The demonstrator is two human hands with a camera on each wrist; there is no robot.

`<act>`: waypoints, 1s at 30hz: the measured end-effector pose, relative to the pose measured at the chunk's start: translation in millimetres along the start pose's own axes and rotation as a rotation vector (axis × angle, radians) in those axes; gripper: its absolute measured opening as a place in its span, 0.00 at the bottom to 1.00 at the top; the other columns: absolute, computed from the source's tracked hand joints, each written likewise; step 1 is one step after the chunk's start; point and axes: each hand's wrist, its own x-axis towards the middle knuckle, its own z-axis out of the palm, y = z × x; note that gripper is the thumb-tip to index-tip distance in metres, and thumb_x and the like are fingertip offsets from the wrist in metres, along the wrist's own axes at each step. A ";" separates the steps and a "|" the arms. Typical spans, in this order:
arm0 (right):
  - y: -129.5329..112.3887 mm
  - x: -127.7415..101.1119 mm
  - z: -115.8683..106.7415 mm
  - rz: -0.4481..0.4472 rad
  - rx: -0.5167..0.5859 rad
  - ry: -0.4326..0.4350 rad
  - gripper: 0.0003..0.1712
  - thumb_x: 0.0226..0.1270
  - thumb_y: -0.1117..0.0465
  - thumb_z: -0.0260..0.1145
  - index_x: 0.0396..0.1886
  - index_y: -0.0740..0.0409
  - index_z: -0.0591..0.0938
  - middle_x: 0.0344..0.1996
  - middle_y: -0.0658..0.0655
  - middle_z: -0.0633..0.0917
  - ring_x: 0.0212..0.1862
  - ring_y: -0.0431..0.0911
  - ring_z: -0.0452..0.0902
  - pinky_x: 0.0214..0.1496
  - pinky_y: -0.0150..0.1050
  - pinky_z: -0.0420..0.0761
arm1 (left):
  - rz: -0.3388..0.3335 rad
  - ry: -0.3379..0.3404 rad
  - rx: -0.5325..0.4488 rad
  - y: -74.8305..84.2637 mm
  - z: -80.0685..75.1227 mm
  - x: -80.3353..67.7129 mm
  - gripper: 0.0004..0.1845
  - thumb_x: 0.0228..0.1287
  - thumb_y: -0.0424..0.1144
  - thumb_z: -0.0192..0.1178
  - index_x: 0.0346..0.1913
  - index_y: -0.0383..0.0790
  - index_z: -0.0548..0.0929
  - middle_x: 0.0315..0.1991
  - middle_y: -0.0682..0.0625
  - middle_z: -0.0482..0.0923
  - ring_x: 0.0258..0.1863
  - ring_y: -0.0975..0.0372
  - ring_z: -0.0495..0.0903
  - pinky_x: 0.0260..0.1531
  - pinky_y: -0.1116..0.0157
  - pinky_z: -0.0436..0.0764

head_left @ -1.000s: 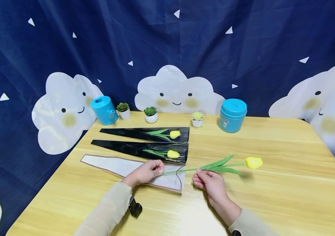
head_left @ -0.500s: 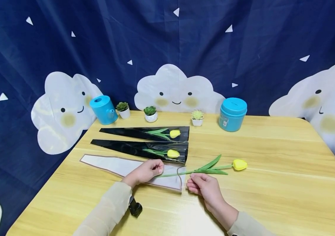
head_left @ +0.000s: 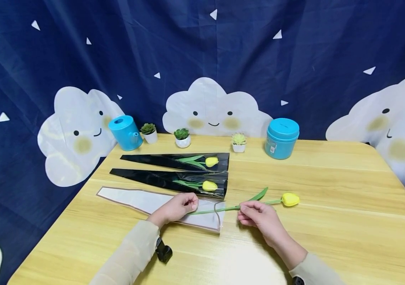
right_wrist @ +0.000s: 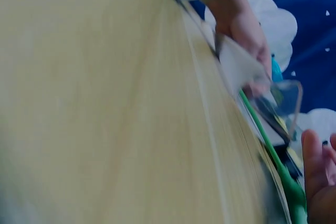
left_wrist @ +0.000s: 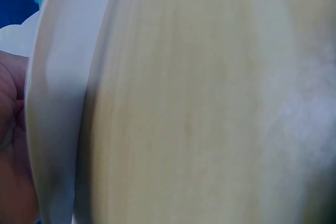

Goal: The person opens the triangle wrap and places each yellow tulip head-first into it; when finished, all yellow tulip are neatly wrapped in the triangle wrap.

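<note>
An artificial yellow tulip (head_left: 290, 199) with a green stem and leaves lies with its stem end inside the mouth of a white, brown-edged flower sleeve (head_left: 127, 194). The left hand (head_left: 179, 206) pinches the sleeve near its open end; in the left wrist view the white sleeve (left_wrist: 63, 77) stands lifted beside that hand. Thumb and fingers of the right hand (head_left: 261, 219) pinch the stem at the leaves, just outside the mouth, and hide one leaf. In the right wrist view the green stem (right_wrist: 268, 142) runs into the sleeve toward the left hand.
Behind the white sleeve lie two black sleeves (head_left: 141, 179), each with a yellow tulip inside. Along the back edge stand a blue watering can (head_left: 126, 133), small potted succulents (head_left: 182, 139) and a lidded blue tub (head_left: 282, 139). A dark blue cloud-print curtain (head_left: 216, 43) hangs behind.
The tulip has slid left, deeper into the sleeve. The right hand let go of the stem, then moved right and took hold again by the leaves. The left hand has stayed in place.
</note>
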 end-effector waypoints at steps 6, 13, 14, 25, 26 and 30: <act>-5.1 3.3 -24.4 -0.148 -0.224 -0.072 0.17 0.63 0.67 0.61 0.47 0.78 0.74 0.33 0.65 0.83 0.33 0.43 0.82 0.37 0.35 0.81 | 0.001 -0.013 -0.009 22.3 -3.5 -7.5 0.05 0.63 0.26 0.53 0.29 0.30 0.71 0.23 0.51 0.64 0.25 0.64 0.63 0.29 0.70 0.64; -19.0 7.9 -57.2 -0.434 -0.611 -0.196 0.12 0.59 0.63 0.66 0.41 0.65 0.81 0.30 0.56 0.83 0.31 0.37 0.77 0.33 0.32 0.77 | 0.006 -0.018 -0.005 23.9 -4.3 -8.0 0.05 0.63 0.26 0.53 0.29 0.30 0.71 0.24 0.51 0.64 0.26 0.64 0.64 0.30 0.70 0.64; -20.9 8.8 -61.1 -0.466 -0.649 -0.214 0.12 0.58 0.63 0.67 0.41 0.63 0.82 0.30 0.54 0.83 0.31 0.37 0.76 0.34 0.33 0.77 | 0.008 -0.015 -0.003 19.4 -3.1 -6.6 0.05 0.63 0.27 0.53 0.29 0.31 0.71 0.24 0.51 0.64 0.26 0.64 0.64 0.30 0.70 0.64; -34.4 30.8 -90.9 -0.747 -1.033 -0.446 0.23 0.45 0.65 0.73 0.42 0.54 0.76 0.39 0.50 0.80 0.43 0.45 0.76 0.44 0.42 0.77 | -0.006 -0.007 -0.011 -2.9 -0.4 0.5 0.06 0.63 0.30 0.55 0.29 0.37 0.72 0.23 0.54 0.64 0.25 0.64 0.65 0.29 0.70 0.65; -34.5 33.5 -91.6 -0.746 -1.055 -0.467 0.24 0.44 0.65 0.73 0.43 0.54 0.75 0.40 0.50 0.79 0.43 0.45 0.75 0.45 0.42 0.77 | -0.007 -0.009 -0.010 -2.4 -0.5 0.4 0.06 0.63 0.30 0.55 0.29 0.36 0.72 0.23 0.54 0.64 0.25 0.64 0.65 0.29 0.70 0.65; -33.7 43.6 -92.8 -0.732 -1.103 -0.521 0.29 0.39 0.67 0.74 0.44 0.54 0.73 0.41 0.50 0.76 0.42 0.45 0.72 0.43 0.41 0.75 | -0.011 -0.009 -0.010 -0.4 -0.1 0.2 0.05 0.63 0.29 0.55 0.29 0.35 0.72 0.23 0.54 0.63 0.25 0.65 0.64 0.29 0.70 0.64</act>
